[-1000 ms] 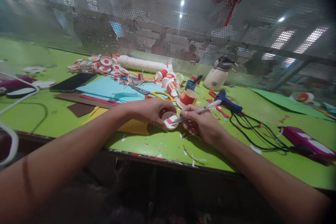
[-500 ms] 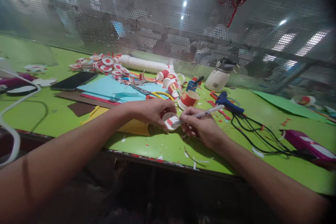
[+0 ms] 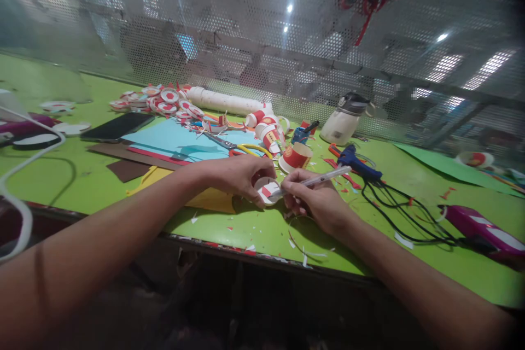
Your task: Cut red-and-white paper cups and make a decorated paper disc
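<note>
Near the table's front edge, my left hand (image 3: 246,176) is closed around the side of a small white paper cup base (image 3: 267,191) with a red patch on its face. My right hand (image 3: 314,197) pinches a pale, slim pen (image 3: 328,175), its tip resting at the cup base. Just behind stands a cut red-and-white paper cup (image 3: 296,157). Yellow-and-orange-handled scissors (image 3: 241,149) lie beyond my left hand, on light blue paper (image 3: 168,142). Yellow paper (image 3: 213,200) sits under my left forearm.
A blue glue gun (image 3: 359,164) with black cable lies right, near a purple device (image 3: 484,229). Behind are a white bottle (image 3: 342,123), a white roll (image 3: 225,99) and a heap of cut cup bases (image 3: 164,101). A black phone (image 3: 117,127) lies left. Scraps litter the front.
The pen tip and the cup base have shifted very slightly. Both hands keep their grip, and the view has tilted a little.
</note>
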